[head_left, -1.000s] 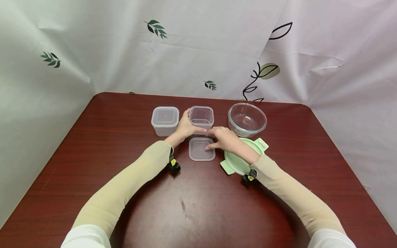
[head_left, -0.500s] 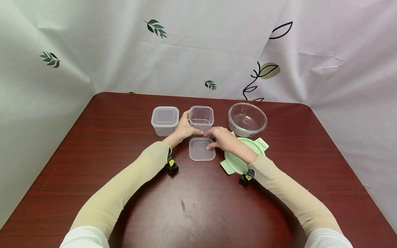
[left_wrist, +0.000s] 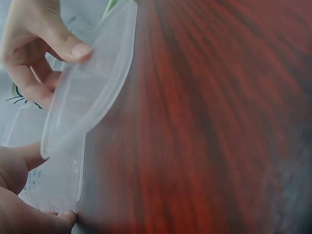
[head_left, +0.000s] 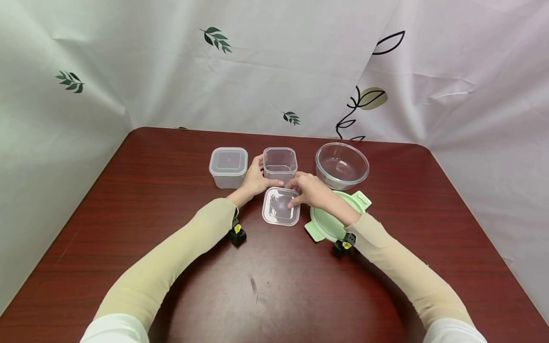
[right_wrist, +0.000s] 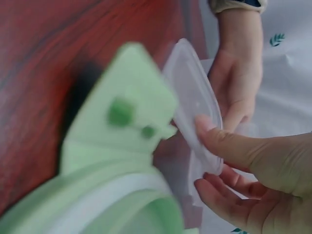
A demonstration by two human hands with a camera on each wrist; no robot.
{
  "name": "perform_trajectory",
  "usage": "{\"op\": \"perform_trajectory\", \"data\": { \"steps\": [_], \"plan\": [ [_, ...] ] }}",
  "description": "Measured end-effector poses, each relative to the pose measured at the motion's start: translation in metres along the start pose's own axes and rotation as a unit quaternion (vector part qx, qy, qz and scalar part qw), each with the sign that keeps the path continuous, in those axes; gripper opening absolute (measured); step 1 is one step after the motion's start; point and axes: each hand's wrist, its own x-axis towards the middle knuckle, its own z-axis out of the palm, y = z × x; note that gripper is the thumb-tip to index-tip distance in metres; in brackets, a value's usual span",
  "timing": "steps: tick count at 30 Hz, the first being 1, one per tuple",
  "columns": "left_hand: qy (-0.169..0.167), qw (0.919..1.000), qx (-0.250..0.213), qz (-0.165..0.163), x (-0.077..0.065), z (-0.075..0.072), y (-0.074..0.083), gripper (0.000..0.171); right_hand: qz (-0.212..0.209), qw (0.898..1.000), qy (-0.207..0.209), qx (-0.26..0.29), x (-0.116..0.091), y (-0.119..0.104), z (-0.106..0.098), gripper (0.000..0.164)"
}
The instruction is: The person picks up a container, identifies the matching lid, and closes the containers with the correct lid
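My left hand (head_left: 254, 181) grips a clear square plastic container (head_left: 279, 166), with the thumb along its front and the fingers at its left side. The container stands upright and uncovered on the table. My right hand (head_left: 312, 189) pinches the matching translucent square lid (head_left: 276, 209) by its right edge, thumb on top. In the left wrist view the lid (left_wrist: 97, 83) is raised and tilted, overlapping the container behind it. The right wrist view shows the thumb pressed on the face of the lid (right_wrist: 190, 90), with the fingers under its edge.
A similar container with its lid on (head_left: 228, 166) stands left of my left hand. At the right is a round glass bowl (head_left: 341, 164). Its likely match, a round green lid (head_left: 330, 221) with side clips, lies under my right wrist. A patterned curtain (head_left: 257, 71) borders the table (head_left: 274, 286).
The square lid, flat on the table before, now is held by my right hand, lifted and tilted. The uncovered container has shifted very slightly right with my left hand.
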Motion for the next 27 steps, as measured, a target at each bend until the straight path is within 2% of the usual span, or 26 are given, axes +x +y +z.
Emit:
{"op": "perform_trajectory", "data": {
  "steps": [4, 9, 16, 22, 27],
  "plan": [
    [-0.005, 1.0000, 0.006, 0.000, 0.001, -0.001, -0.001, 0.097, -0.001, 1.000, -0.002, -0.003, -0.003, -0.006, -0.005, 0.041],
    [-0.010, 0.9999, 0.010, 0.005, 0.000, -0.002, 0.000, 0.095, -0.016, 1.000, 0.020, -0.010, -0.008, -0.009, -0.009, 0.032],
    [-0.007, 0.9998, 0.017, 0.003, 0.000, -0.001, -0.001, 0.094, -0.030, 0.998, 0.051, 0.021, -0.016, -0.010, -0.017, 0.015],
    [-0.005, 0.9995, 0.031, 0.004, -0.001, -0.002, -0.001, 0.091, -0.046, 0.994, 0.099, 0.028, -0.026, -0.013, -0.024, 0.010],
    [-0.008, 0.9994, 0.033, 0.009, -0.002, -0.002, 0.000, 0.089, -0.055, 0.986, 0.157, 0.025, -0.034, -0.016, -0.029, 0.009]
  ]
}}
